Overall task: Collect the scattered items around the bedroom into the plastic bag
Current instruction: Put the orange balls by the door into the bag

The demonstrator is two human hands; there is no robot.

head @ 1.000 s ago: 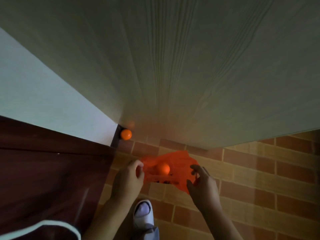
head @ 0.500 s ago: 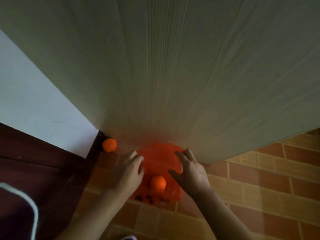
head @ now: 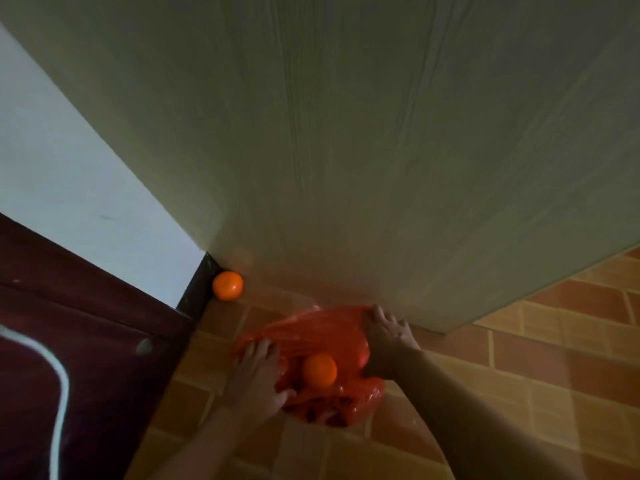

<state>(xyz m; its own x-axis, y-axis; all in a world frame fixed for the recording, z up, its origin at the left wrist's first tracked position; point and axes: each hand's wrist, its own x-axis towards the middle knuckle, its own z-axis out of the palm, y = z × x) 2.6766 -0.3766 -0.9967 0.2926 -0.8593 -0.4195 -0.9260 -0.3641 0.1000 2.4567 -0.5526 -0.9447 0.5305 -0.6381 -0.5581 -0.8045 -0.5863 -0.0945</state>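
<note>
Red plastic bag (head: 332,341) on the tiled floor (head: 519,393), right at the foot of the pale wooden door (head: 346,150). One orange (head: 319,369) inside the bag, near its middle, seen through the open mouth. Left hand (head: 254,372) on the bag's left edge, fingers spread over the plastic, thumb pressed into the lower rim (a real grasp or only pressing, cannot tell). Right hand (head: 386,332) on the bag's upper right edge, close to the bottom of the door, fingers curled over the plastic and holding it. Second orange (head: 227,285) outside the bag, up and to the left of it, in the corner between the door and the dark skirting (head: 197,289), apart from both hands. Dark brown furniture (head: 86,341) further left of the bag, with a white cord (head: 57,393) across it.
</note>
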